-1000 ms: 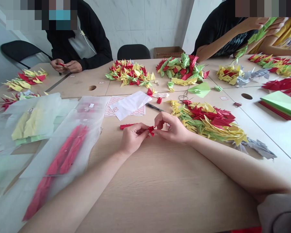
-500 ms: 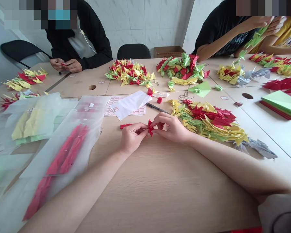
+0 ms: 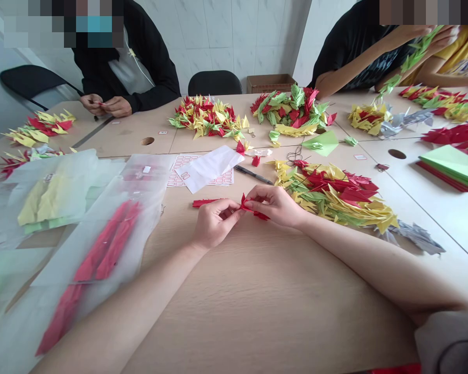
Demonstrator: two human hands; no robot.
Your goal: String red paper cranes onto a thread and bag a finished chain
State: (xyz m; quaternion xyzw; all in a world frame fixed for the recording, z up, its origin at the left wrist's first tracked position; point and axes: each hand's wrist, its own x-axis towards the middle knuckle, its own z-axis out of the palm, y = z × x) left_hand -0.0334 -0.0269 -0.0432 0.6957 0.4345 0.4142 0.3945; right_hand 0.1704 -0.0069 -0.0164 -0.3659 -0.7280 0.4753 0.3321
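A small folded red paper crane (image 3: 244,202) is held between my two hands over the wooden table. My left hand (image 3: 215,221) pinches its left side between thumb and fingers. On the other side, my right hand (image 3: 275,204) grips it with thumb and forefinger, and a red tip shows below those fingers. Just behind my left hand lies a flat red paper strip (image 3: 203,203). A dark pen (image 3: 253,175) rests beyond my hands. Right of my right hand is a heap of strung red, yellow and green cranes (image 3: 335,195).
Plastic bags (image 3: 113,249) with red and yellow cranes cover the left side. A white paper (image 3: 212,167) lies on a label sheet. Green and red paper squares (image 3: 452,166) are stacked at right. Across the table, a person in a black jacket (image 3: 148,62) and others handle folded paper.
The red crane has turned and its parts spread differently between my fingers. Across the table at right, a co-worker's green string has shifted slightly.
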